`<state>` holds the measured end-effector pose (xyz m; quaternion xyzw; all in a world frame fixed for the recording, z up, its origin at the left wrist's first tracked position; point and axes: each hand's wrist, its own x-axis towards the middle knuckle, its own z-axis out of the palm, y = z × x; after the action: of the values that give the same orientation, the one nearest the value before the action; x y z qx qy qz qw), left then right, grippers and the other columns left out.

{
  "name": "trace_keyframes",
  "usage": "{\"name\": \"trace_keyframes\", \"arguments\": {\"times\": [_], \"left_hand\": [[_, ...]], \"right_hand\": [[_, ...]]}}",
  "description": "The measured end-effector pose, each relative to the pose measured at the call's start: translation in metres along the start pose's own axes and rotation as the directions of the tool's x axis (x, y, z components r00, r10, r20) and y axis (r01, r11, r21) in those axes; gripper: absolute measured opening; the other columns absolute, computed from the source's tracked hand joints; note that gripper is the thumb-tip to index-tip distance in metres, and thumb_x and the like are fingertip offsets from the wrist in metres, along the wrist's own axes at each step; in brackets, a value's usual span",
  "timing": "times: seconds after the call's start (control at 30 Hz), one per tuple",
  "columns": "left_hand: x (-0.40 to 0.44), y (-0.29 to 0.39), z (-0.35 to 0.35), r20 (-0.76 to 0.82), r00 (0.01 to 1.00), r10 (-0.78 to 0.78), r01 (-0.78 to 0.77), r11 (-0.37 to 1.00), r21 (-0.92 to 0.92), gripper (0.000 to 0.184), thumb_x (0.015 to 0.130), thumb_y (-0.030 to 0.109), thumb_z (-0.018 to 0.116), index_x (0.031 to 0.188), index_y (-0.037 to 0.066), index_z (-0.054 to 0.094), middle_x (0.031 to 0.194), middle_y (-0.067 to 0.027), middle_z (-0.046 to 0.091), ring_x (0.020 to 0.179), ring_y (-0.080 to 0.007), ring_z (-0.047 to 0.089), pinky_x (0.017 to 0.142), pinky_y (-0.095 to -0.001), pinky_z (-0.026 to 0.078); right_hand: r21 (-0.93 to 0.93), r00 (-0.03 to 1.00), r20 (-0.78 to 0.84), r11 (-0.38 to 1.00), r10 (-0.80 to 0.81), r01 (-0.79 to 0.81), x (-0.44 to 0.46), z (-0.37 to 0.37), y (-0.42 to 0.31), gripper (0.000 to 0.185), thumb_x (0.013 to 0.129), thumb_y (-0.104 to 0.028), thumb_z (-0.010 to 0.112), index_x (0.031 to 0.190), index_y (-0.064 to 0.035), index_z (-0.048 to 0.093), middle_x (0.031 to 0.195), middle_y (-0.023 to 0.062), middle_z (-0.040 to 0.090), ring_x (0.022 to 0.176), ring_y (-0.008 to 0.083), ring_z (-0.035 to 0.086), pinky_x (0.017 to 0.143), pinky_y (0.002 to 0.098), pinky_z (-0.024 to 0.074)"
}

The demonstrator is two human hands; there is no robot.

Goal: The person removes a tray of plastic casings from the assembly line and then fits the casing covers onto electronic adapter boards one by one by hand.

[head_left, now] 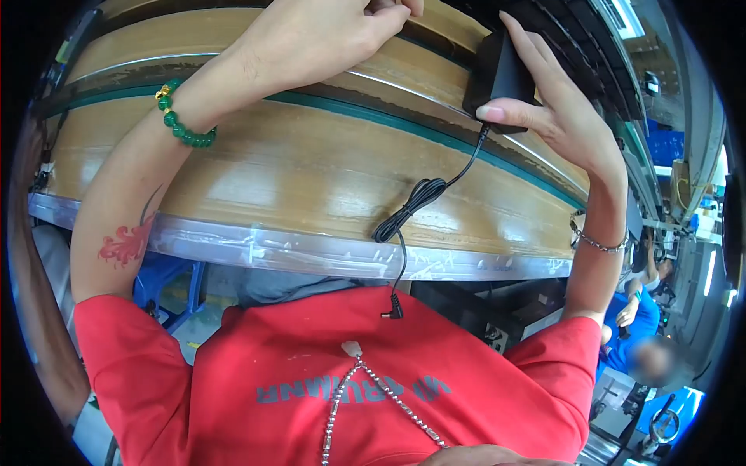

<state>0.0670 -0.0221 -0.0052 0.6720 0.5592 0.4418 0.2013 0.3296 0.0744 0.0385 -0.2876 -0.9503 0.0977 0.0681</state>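
A black power adapter [497, 84] is gripped in my right hand [571, 109], the thumb on its near end and the fingers along its far side. From it a black cable [420, 203], tied in a small bundle, hangs over the bench edge. The barrel plug [395, 309] at the cable's end dangles in front of my red shirt. My left hand [342, 35] is over the bench at the top edge of the view, thumb and fingers curled together. Its fingertips are partly cut off, so anything between them is hidden.
The brown-topped bench [311, 175] has green strips and a taped, whitish front edge [210, 242]. Black trays or panels [590, 46] line the upper right. A blue stool [175, 287] stands below left. A person in blue [641, 318] is at the far right.
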Motion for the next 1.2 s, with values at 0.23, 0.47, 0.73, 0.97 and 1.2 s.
{"name": "trace_keyframes", "arguments": {"times": [0.23,0.47,0.73,0.97,1.2], "left_hand": [[0.002,-0.009,-0.003,-0.112,0.993,0.038,-0.057,0.983,-0.173,0.017,0.093,0.002,0.059,0.104,-0.008,0.068,0.079,-0.0108,0.071,0.072,-0.0150,0.066,0.066,-0.0295,0.052],[0.005,-0.024,0.000,-0.222,0.974,-0.035,-0.026,0.964,-0.264,0.014,0.095,0.005,0.060,0.108,0.001,0.065,0.076,-0.0054,0.069,0.065,-0.0109,0.062,0.064,-0.0280,0.051],[0.001,-0.008,-0.004,-0.066,0.989,-0.131,0.114,0.969,-0.221,0.012,0.097,0.002,0.058,0.105,-0.002,0.065,0.076,-0.0017,0.066,0.072,-0.0056,0.060,0.064,-0.0221,0.046],[0.003,-0.007,-0.005,-0.064,0.988,-0.141,0.119,0.957,-0.263,0.012,0.096,0.003,0.059,0.105,-0.002,0.066,0.076,-0.0025,0.068,0.072,-0.0053,0.062,0.064,-0.0219,0.047],[0.002,-0.014,0.000,-0.145,0.989,0.019,-0.040,0.989,-0.142,0.015,0.093,0.008,0.061,0.104,0.002,0.069,0.073,-0.0055,0.070,0.068,-0.0106,0.066,0.063,-0.0301,0.053]], "right_hand": [[-0.063,0.997,-0.041,0.996,-0.066,0.063,0.024,-0.019,-0.023,0.048,0.092,-0.034,0.072,0.125,-0.0039,0.056,0.116,0.0195,0.060,0.112,0.0358,0.057,0.095,0.0405,0.0461],[-0.304,0.757,-0.580,0.942,-0.300,0.140,0.063,0.031,-0.035,0.027,0.090,-0.017,0.069,0.112,-0.0046,0.060,0.106,0.0149,0.056,0.101,0.0354,0.054,0.083,0.0464,0.0449],[-0.627,0.826,-0.409,0.538,0.389,-0.564,-0.064,-0.014,0.060,0.042,0.086,-0.009,0.068,0.127,-0.0056,0.061,0.133,0.0236,0.055,0.124,0.0392,0.055,0.099,0.0626,0.0439],[-0.217,0.781,-0.624,0.955,0.023,-0.202,0.026,-0.091,0.008,0.071,0.091,-0.047,0.074,0.139,0.0018,0.054,0.138,0.0229,0.054,0.130,0.0380,0.053,0.109,0.0441,0.0441],[0.090,0.841,-0.435,0.945,0.321,-0.313,0.147,-0.093,0.058,0.098,0.081,-0.077,0.065,0.125,0.0115,0.065,0.115,0.0329,0.069,0.114,0.0390,0.067,0.104,0.0450,0.0454]]}}
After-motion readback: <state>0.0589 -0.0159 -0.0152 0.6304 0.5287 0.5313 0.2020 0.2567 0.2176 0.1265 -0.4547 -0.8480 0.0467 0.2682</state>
